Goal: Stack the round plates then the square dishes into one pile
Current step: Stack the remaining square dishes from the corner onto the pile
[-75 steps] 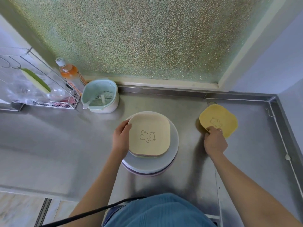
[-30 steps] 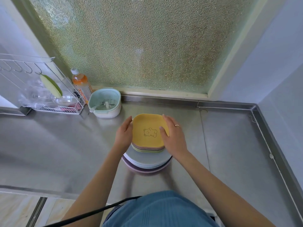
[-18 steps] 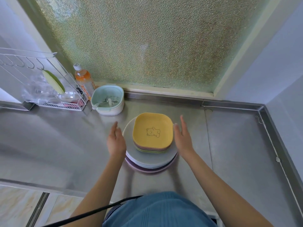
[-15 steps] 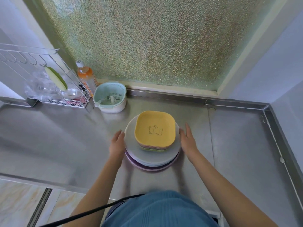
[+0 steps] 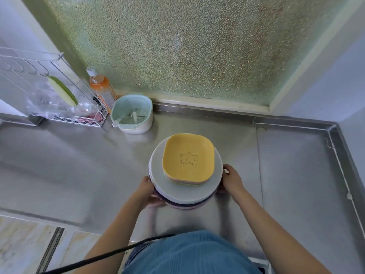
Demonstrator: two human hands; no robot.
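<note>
Yellow on top, the square dishes (image 5: 188,158) sit nested in the middle of the round plates (image 5: 183,191), one pile on the steel counter (image 5: 286,175). The left hand (image 5: 147,191) grips the pile's near-left rim, fingers curled under it; the right hand (image 5: 231,179) grips the right rim. Behind, a mint strainer basket (image 5: 132,116) holds a small white piece, beside an orange bottle (image 5: 99,86) and a wire rack (image 5: 49,99). Bare steel spreads left and right; a raised lip (image 5: 345,165) bounds the right side.

Square dishes (image 5: 188,159) lie on round plates (image 5: 183,191), basket (image 5: 132,113) behind-left.
</note>
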